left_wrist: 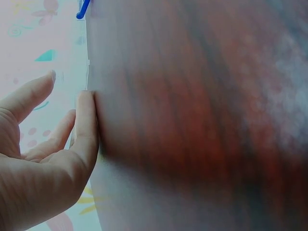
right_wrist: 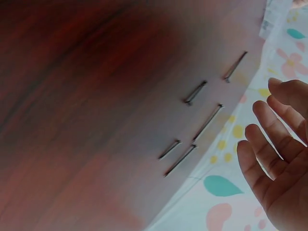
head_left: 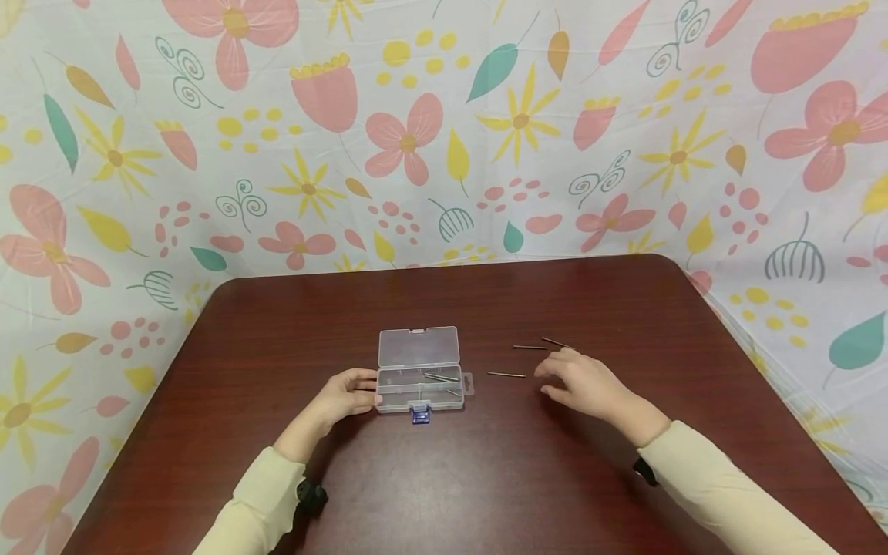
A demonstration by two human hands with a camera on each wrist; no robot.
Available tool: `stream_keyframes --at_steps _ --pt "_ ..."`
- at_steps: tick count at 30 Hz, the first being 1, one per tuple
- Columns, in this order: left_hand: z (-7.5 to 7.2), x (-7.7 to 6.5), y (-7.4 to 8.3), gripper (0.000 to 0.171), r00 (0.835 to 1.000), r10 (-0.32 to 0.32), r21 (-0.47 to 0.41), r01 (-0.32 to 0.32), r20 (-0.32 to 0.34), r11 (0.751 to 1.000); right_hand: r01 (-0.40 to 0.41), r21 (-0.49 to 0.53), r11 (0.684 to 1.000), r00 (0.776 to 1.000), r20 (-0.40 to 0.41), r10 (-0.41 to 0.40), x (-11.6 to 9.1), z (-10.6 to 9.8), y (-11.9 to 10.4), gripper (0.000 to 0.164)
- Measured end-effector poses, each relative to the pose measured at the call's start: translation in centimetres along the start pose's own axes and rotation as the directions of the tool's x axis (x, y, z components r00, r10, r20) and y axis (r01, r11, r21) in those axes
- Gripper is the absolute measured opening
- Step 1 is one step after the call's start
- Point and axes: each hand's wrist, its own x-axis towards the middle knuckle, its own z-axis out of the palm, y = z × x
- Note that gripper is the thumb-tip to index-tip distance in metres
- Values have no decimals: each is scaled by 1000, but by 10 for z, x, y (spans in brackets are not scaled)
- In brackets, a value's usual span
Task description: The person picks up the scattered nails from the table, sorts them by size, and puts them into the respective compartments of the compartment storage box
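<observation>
A clear plastic compartment box (head_left: 394,408) stands on the table with its lid (head_left: 419,348) swung back and its blue latch (head_left: 420,415) facing me. Several thin metal nails (head_left: 442,378) lie in its right side. My left hand (head_left: 347,395) rests against the box's left end, fingertips at the wall, as the left wrist view also shows. Right of the box lie loose nails (head_left: 506,375); the right wrist view shows several nails (right_wrist: 208,123) with small heads. Over the table beside them hovers my right hand (head_left: 579,381), fingers loosely bent and apart, holding nothing.
The dark brown wooden table (head_left: 430,493) has rounded far corners. Behind it and along both sides hangs a white cloth (head_left: 264,193) printed with flowers and leaves. A clear hanging tab (head_left: 468,384) sticks out from the box's right end.
</observation>
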Motion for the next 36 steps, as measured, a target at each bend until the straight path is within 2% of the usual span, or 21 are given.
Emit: stream_keyframes --at_steps 9,17,22,36 --pt "-1 0 0 54 1000 2 -2 -2 2 1000 -5 -11 1000 999 41 6 -10 2 11 17" --pt "-1 0 0 54 1000 3 2 -3 5 1000 -74 -17 997 992 102 76 -18 4 17 12" --pt "-1 0 0 55 1000 5 1 -5 5 1000 -88 -17 996 991 103 89 -22 7 21 12" --pt "-1 0 -1 54 1000 1 4 -1 4 1000 -134 159 978 984 142 112 -25 12 33 15"
